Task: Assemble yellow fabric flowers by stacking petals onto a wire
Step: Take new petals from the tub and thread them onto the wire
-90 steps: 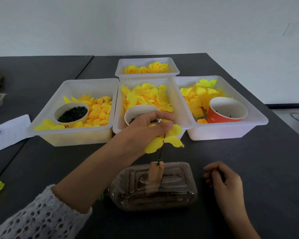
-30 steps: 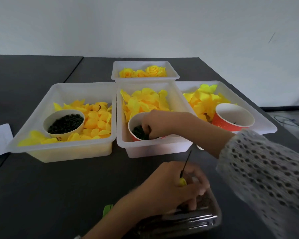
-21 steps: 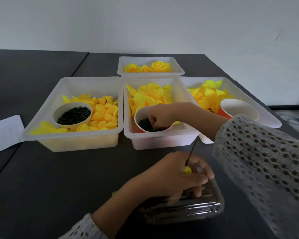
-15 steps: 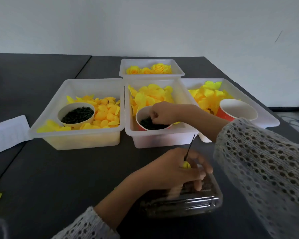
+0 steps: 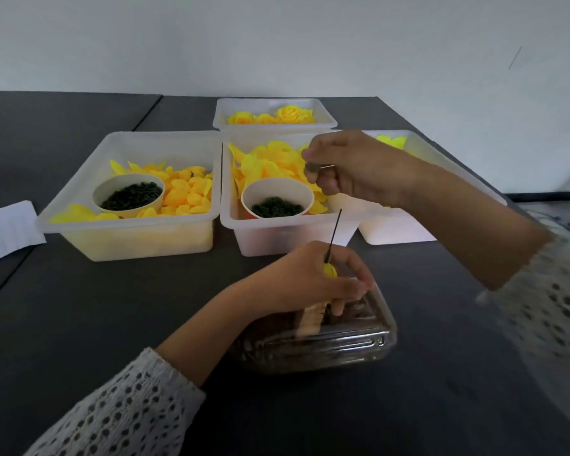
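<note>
Nearest, the clear ribbed plastic container [image 5: 313, 343] lies on the dark matte table [image 5: 79, 307], its contents lost in glare; a tan block [image 5: 311, 319] shows blurred through its top. The left hand [image 5: 310, 281], in an open-knit white sleeve [image 5: 119, 416], rests on that container with fingers curled around the base of a thin black wire [image 5: 334, 233], which rises slightly tilted from the fist. A scrap of yellow petal [image 5: 329, 270] peeks out between the fingers; how many petals sit on the wire is hidden by the hand.

Beyond, the right hand [image 5: 349, 169] hovers over the middle tray [image 5: 290, 232], thumb and fingertips pinched together on something small and dark, too blurred to name. Its sleeve at the right edge is smeared by motion.

The trays are translucent white plastic with rounded rims. The middle one holds crinkled yellow petals [image 5: 270, 162] and a paper cup [image 5: 277, 199] of small dark green ring-shaped pieces. The left tray [image 5: 129, 238] holds smaller, rounder orange-yellow petals [image 5: 185, 195] and a pale bowl [image 5: 128, 195] of similar dark bits. The right tray [image 5: 399, 228] is largely covered by the forearm. Farthest, a small tray [image 5: 273, 125] holds finished yellow flowers [image 5: 290, 115]. A white paper sheet [image 5: 7, 230] is cut off at the left edge.
</note>
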{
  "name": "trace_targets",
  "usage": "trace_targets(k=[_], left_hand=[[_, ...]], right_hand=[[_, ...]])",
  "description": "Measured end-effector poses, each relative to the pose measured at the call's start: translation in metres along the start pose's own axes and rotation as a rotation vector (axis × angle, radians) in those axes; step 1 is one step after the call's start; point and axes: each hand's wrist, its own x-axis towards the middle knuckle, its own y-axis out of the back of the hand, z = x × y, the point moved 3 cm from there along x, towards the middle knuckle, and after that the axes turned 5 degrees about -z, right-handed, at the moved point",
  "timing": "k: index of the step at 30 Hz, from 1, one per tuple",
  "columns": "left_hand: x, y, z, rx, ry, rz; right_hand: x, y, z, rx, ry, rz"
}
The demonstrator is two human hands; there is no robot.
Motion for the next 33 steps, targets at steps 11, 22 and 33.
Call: trace_targets(k=[11, 22, 33], left_hand=[[-0.001, -0.002, 0.002, -0.009, -0.029, 0.032], [-0.002, -0.003, 0.006, 0.023, 0.000, 0.044], [-0.003, -0.003, 0.006, 0.023, 0.010, 0.042]], right_hand=[[-0.074, -0.014, 0.007, 0.395, -0.179, -0.178], [-0.069, -0.021, 0.017, 0.452, -0.125, -0.146], [-0.071, -0.023, 0.016, 0.338, -0.100, -0.111]])
